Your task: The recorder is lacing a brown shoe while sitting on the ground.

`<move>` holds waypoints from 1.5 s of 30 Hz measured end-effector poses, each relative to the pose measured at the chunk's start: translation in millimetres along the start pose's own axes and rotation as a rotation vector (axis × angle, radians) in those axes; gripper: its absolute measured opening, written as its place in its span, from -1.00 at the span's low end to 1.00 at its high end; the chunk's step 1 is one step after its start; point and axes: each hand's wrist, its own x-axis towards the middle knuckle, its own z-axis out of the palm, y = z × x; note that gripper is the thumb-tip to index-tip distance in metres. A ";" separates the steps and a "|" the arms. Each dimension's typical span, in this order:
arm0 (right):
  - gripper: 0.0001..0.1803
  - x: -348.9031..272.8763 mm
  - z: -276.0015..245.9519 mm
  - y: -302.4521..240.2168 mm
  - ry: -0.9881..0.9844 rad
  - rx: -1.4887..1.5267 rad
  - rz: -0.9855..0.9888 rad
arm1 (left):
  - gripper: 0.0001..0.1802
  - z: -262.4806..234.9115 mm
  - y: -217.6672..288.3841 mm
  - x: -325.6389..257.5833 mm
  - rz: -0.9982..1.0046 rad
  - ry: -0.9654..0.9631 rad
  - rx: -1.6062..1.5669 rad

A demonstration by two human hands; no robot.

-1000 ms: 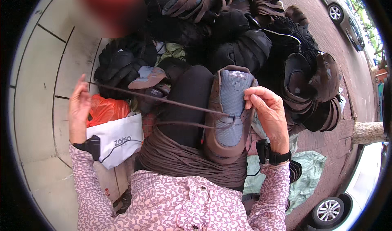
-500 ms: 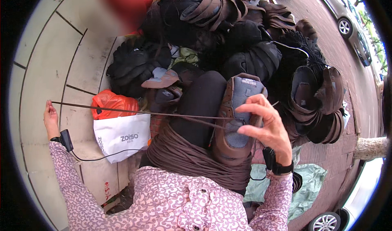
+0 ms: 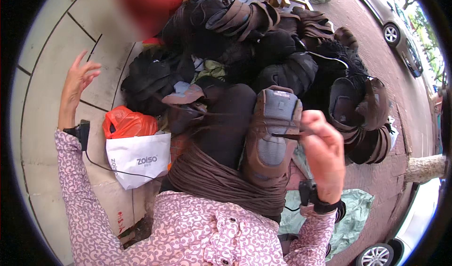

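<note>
On my lap lies a brown shoe upper (image 3: 275,148) with a grey mesh tongue. A dark shoelace (image 3: 286,136) runs across it to my right hand (image 3: 324,146), whose fingers are closed on the lace at the upper's right side, somewhat smeared by motion. Blurred strands of lace also trail over my dark trouser leg to the left. Far out at the left, my left hand (image 3: 80,84) is raised with its fingers apart and holds nothing. A thick bundle of brown laces (image 3: 221,179) is draped over my thighs.
Heaps of black and brown shoe uppers (image 3: 289,73) lie ahead, with more stacked at the right (image 3: 360,110). A white bag (image 3: 139,160) holding an orange plastic bag (image 3: 132,122) stands at the left. A co-worker in a red sleeve (image 3: 155,9) is at the far left.
My left hand has let go of the stretched lace and risen with fingers spreading. My right hand has moved slightly right, drawing lace away from the upper; the lace at the left has gone slack.
</note>
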 end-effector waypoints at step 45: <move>-0.93 -140.7 -32.2 -21.3 0.638 0.292 -0.047 | -0.47 381.3 130.1 -273.1 0.380 -1.517 -0.265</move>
